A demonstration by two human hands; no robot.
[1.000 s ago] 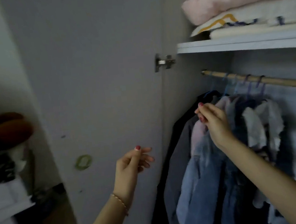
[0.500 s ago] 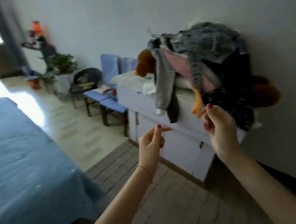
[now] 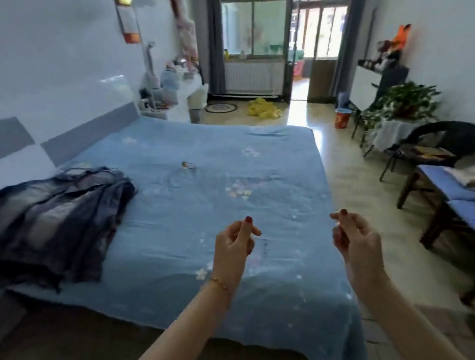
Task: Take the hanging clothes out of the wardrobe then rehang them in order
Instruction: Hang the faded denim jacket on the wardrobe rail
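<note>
Facing the bed [image 3: 199, 160], wardrobe out of view. Both arms raised ahead at about the same height, well apart from each other.

Left hand [image 3: 233, 246]: fingers loosely curled, thumb against forefinger, nothing visible in the grip. Thin bracelet [image 3: 220, 282] on the wrist below it. Right hand [image 3: 353, 235]: same loose curl, thumb tip near forefinger, nothing seen between them. Anything as thin as a hanger hook would be hard to make out at this blur, but none shows.

Pile of dark denim clothes [image 3: 50, 220] lying on the blue cover, well to the left of the left hand and slightly beyond it, near the headboard [image 3: 1, 143]. No garment under or between the hands.

Judged step: removal phase, between trips, some clothes already laid out and hands free. Next move probably calls for turning away from the bed toward the wardrobe, closing on a hanger hook, lifting it clear of the rail, then bringing the garment to the pile left of the left hand.
</note>
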